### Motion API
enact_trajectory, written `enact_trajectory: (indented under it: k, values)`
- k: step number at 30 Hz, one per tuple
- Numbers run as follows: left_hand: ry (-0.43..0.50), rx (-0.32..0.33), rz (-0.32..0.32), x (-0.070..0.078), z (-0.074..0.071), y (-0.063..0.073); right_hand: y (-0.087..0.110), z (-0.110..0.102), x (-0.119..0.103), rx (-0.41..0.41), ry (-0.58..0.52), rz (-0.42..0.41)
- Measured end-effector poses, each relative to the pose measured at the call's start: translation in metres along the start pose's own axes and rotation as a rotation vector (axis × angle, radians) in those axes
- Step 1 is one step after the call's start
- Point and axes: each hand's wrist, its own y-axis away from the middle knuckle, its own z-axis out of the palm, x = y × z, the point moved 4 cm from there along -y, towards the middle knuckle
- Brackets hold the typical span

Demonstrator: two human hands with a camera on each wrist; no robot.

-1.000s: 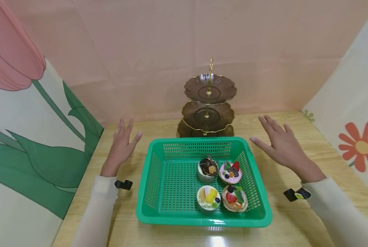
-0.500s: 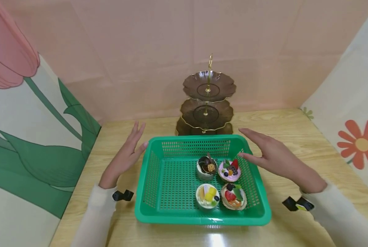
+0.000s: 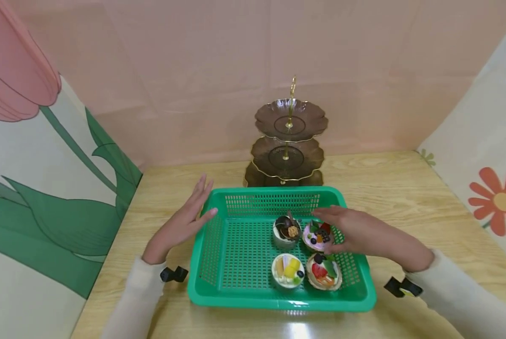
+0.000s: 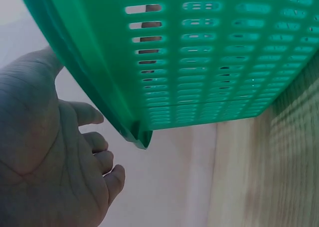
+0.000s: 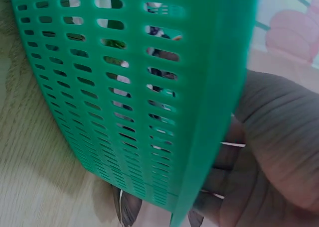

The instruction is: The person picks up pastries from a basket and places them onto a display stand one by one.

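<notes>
A green plastic basket (image 3: 278,305) holds several small desserts on its right side. My right hand (image 3: 363,233) reaches over the right rim, thumb and fingers spread around a pink-topped fruit tart (image 3: 313,239), which it partly hides. Left of that tart stands a chocolate-topped cup (image 3: 284,235). Nearer me are a cup with yellow fruit (image 3: 288,270) and a strawberry tart (image 3: 324,273). My left hand (image 3: 183,226) hovers at the basket's left rim, fingers extended and holding nothing. In the left wrist view, the left palm (image 4: 50,152) faces the basket's outer wall (image 4: 174,77).
Behind the basket stands a three-tier brown stand (image 3: 289,160) with gold edging and a gold handle. The wooden table (image 3: 388,183) extends to both sides. Pink cloth (image 3: 193,84) hangs at the back, with flower-printed panels left and right.
My right hand has moved left and down, from beside the basket to over its right side at the pink tart. My left hand has moved right to the left rim.
</notes>
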Motion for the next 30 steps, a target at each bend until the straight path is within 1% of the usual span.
enact_trajectory:
  k: [5, 9, 15, 20, 26, 30]
  values:
    - [-0.005, -0.013, -0.008, -0.002, 0.004, -0.001, -0.004, 0.006, -0.003, -0.032, 0.074, -0.054]
    - [-0.019, -0.025, -0.019, -0.006, 0.008, 0.000, -0.006, 0.008, -0.002, -0.076, 0.058, -0.079]
    - [-0.039, -0.074, -0.018, -0.009, 0.013, -0.001, -0.009, 0.005, 0.000, -0.134, 0.032, -0.113]
    - [-0.044, -0.080, -0.022, -0.009, 0.016, -0.001, -0.010, 0.006, 0.000, -0.142, 0.055, -0.123]
    - [-0.042, -0.083, -0.029, -0.009, 0.017, -0.001, -0.015, 0.012, 0.001, -0.145, 0.107, -0.092]
    - [-0.041, -0.083, -0.023, -0.009, 0.017, -0.001, -0.019, 0.016, 0.002, -0.128, 0.145, -0.099]
